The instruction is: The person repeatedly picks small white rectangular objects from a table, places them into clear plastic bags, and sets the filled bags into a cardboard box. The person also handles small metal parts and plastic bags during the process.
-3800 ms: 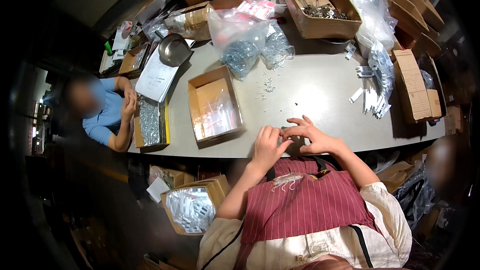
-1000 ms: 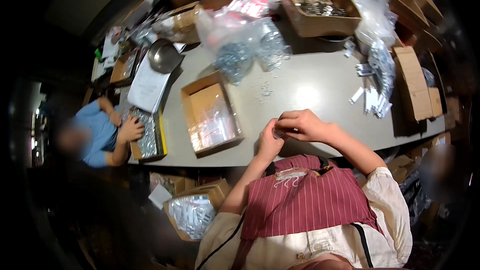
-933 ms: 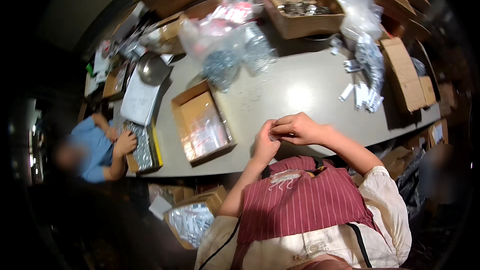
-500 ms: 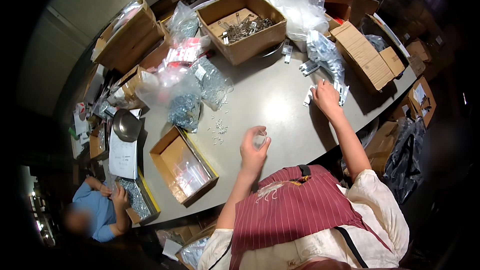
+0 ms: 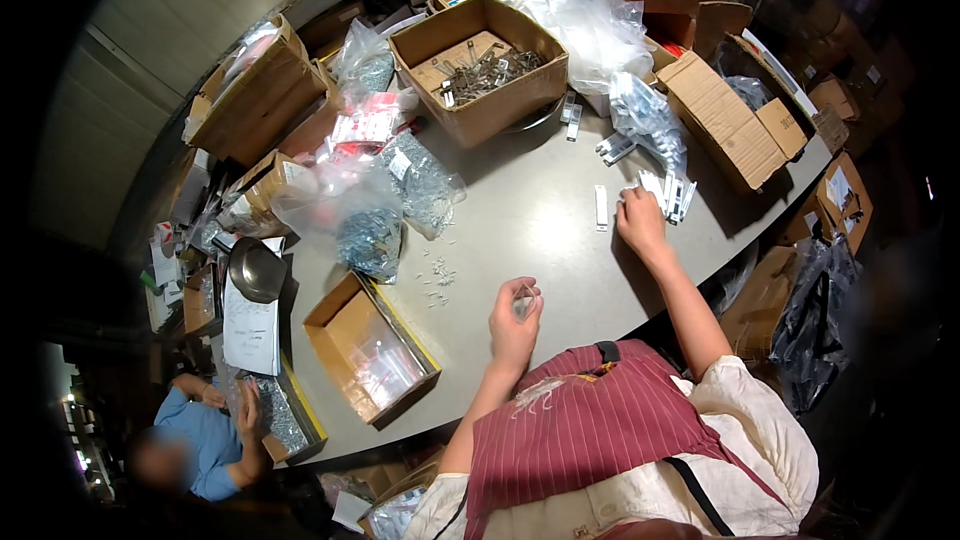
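My left hand (image 5: 514,328) is curled round a small clear plastic bag (image 5: 523,302) above the near middle of the table. Farther right, my right hand (image 5: 643,223) reaches down to the tabletop with bent fingers. Its fingertips are at the left side of a loose group of silvery metal strips (image 5: 680,197); whether they pinch one is hard to make out. A single flat strip (image 5: 601,208) lies apart, just left of this hand. Behind the group, a clear bag of metal parts (image 5: 648,118) spills toward it. Several small screws (image 5: 437,272) lie scattered to the left of my left hand.
An open carton of metal clips (image 5: 480,90) stands at the back. Bags of screws (image 5: 370,240) lie left. A shallow box of clear bags (image 5: 370,345) stands near left. A cardboard box (image 5: 725,120) borders the right. A co-worker in blue (image 5: 215,440) handles a clear bag at the far left.
My right hand has shifted slightly left and nearer to me. The single strip, which was beside its fingers at a slant, now lies straighter and apart. My left hand still holds the bag.
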A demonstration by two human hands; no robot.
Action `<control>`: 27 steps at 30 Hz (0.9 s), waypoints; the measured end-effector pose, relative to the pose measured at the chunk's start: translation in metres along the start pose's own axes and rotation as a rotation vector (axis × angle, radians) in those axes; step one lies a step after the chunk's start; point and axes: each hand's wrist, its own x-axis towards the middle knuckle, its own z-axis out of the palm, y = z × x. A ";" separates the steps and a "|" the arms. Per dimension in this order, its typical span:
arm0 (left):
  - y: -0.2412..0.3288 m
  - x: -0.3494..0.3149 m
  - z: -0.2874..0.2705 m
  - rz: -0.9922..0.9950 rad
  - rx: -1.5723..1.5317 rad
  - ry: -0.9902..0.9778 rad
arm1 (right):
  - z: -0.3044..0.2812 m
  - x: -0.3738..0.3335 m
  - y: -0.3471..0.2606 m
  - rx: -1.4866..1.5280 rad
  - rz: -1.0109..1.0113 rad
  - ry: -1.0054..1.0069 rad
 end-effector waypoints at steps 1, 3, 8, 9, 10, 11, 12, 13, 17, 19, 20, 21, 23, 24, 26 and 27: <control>-0.001 0.000 -0.001 -0.003 -0.005 -0.003 | 0.000 0.007 0.006 -0.077 0.047 -0.045; -0.006 0.001 -0.005 -0.012 -0.009 -0.004 | 0.000 0.013 0.006 -0.173 0.103 -0.132; -0.015 -0.004 0.000 -0.060 -0.080 0.013 | -0.008 0.017 -0.022 -0.256 0.150 -0.212; -0.014 -0.002 0.000 -0.045 -0.056 0.012 | 0.002 0.013 -0.017 -0.315 0.111 -0.067; -0.013 -0.002 0.002 -0.044 -0.051 0.010 | 0.020 0.000 -0.003 -0.380 0.075 0.073; -0.014 -0.003 0.002 -0.046 -0.044 0.019 | 0.031 -0.008 0.007 -0.439 0.031 0.208; -0.017 -0.005 -0.001 -0.049 -0.036 0.039 | 0.029 -0.010 0.010 -0.285 0.042 0.168; -0.024 -0.007 -0.004 -0.023 -0.038 0.058 | 0.023 -0.011 0.013 -0.132 0.051 0.125; -0.032 -0.009 0.001 -0.041 -0.120 0.055 | 0.015 -0.010 0.027 0.223 0.110 0.062; -0.025 -0.008 0.005 -0.061 -0.130 0.018 | 0.018 -0.006 0.014 0.261 0.112 0.101; -0.023 -0.007 0.008 -0.046 -0.108 -0.006 | 0.018 -0.004 0.006 0.249 0.114 0.095; -0.021 -0.006 0.010 -0.030 -0.083 -0.025 | 0.018 0.001 0.000 0.267 0.113 0.024; -0.022 -0.003 0.013 -0.026 -0.094 -0.064 | 0.016 0.011 -0.011 0.248 0.115 -0.038; -0.024 -0.002 0.012 -0.026 -0.095 -0.079 | 0.012 0.015 -0.020 0.219 0.117 -0.032; -0.030 0.000 0.010 0.005 -0.075 -0.056 | 0.004 0.022 -0.034 0.097 0.129 -0.077; -0.028 0.001 0.009 0.020 -0.067 -0.048 | 0.000 0.025 -0.036 0.005 0.142 -0.127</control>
